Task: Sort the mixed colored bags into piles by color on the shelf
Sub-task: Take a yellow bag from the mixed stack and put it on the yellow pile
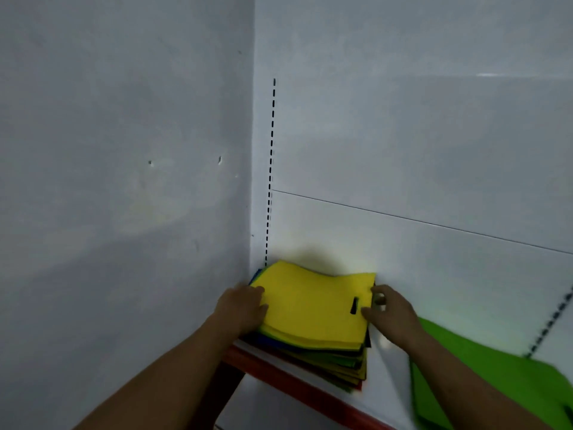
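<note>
Head camera looks down into the shelf's left rear corner. At far left a plain painted wall (pixel 124 181) runs matte and faintly scuffed, with two small chips in it. Where it meets the smooth white back panel (pixel 434 150), a slotted upright (pixel 271 169) rises as a thin row of dark rectangular holes.

The left hand (pixel 245 308) lies against the left edge of the stack of mixed bags (pixel 325 361), its fingers curled onto the left edge of the top yellow bag (pixel 310 302) and holding it. The stack sits in the shelf's left rear corner, reaching to the front edge: flat, soft, felt-like sheets, with blue, dark, green and yellow layers showing along their slightly fanned edges. The yellow bag on top is roughly rectangular, matte, its far edge gently wavy, and a narrow dark handle slot (pixel 354 305) is cut near its right edge.

The right hand (pixel 390 318) pinches that right edge just beside the slot, thumb and fingers bent in close.

The shelf (pixel 387 377) is smooth and white, with a red lip (pixel 294 383) along its front edge. Further right a green bag (pixel 496 383) lies flat near the front edge, apart from the stack, blurred. A second upright (pixel 552 321), also slotted, stands behind it.
</note>
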Action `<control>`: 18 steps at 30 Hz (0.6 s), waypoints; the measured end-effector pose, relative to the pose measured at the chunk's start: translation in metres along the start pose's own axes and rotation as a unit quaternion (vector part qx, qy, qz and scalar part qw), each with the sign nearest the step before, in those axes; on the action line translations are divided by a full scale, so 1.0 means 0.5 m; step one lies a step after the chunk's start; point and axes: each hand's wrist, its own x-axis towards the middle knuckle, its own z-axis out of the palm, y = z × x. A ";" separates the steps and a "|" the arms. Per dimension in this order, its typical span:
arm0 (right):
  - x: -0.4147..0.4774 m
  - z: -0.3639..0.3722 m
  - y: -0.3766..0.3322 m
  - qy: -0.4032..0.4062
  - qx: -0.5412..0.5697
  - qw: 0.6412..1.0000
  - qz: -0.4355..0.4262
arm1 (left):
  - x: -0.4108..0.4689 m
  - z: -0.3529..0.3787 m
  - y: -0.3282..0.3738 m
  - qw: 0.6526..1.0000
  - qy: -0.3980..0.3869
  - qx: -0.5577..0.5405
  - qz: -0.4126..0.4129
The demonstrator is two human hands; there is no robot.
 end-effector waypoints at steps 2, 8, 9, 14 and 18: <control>-0.002 0.000 0.001 0.006 0.048 0.998 0.050 | 0.010 0.010 -0.008 0.999 0.013 0.001 0.035; -0.031 -0.001 -0.029 0.058 0.211 0.957 0.191 | 0.020 0.018 -0.004 0.990 0.034 -0.089 0.101; -0.037 0.000 -0.031 0.062 0.220 0.952 0.201 | 0.020 0.016 -0.006 0.988 0.033 -0.110 0.103; -0.069 -0.001 -0.048 0.059 0.246 0.940 0.230 | 0.024 0.027 -0.025 0.985 0.044 -0.124 0.111; -0.079 -0.003 -0.066 0.073 0.230 0.944 0.227 | 0.026 0.027 -0.023 0.979 0.040 -0.171 0.108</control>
